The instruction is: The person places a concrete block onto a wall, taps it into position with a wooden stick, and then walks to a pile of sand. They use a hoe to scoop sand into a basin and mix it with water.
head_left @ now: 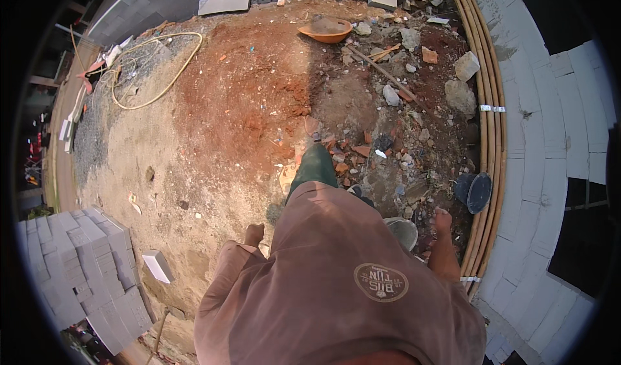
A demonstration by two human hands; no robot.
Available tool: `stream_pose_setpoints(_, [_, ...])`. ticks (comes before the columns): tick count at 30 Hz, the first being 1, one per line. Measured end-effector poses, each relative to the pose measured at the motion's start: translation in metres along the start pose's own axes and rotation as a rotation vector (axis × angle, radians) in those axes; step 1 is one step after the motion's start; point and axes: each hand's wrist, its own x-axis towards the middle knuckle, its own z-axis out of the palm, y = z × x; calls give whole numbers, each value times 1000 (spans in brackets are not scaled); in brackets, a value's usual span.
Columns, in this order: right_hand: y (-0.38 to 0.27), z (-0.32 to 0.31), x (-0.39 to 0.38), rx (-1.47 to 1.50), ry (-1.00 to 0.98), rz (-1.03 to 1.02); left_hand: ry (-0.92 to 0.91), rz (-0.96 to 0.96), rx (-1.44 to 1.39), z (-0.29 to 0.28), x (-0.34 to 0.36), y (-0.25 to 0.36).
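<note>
My right hand point(442, 220) hangs out from my side above the rubble, fingers curled closed, with nothing visible in it. A grey bucket point(402, 232), partly covered by my shirt, is on the inner side of that hand. My left hand point(254, 235) hangs low beside my shirt over sandy ground. It is dark and small, and its fingers are too unclear to read. A pale edge shows just behind it, its kind hidden. One leg in green trousers point(314, 166) reaches forward over the dirt, with the foot by broken brick pieces.
Bamboo poles point(482, 80) run along the block wall point(521, 132) on the right, with a dark bucket point(479, 193) against them. Stones point(460, 96) and a stick point(388, 75) litter that side. Ahead lies an orange basin point(326, 34); left, a hose point(194, 58) and stacked blocks point(77, 261).
</note>
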Motion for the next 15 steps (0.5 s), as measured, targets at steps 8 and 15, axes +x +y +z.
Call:
stream_pose_setpoints(8, [-450, 103, 111, 34, -179, -635, 75, 90, 234, 65, 41, 42])
stream_pose_setpoints(15, [-486, 221, 174, -241, -480, -317, 465, 130, -645, -218, 218, 260])
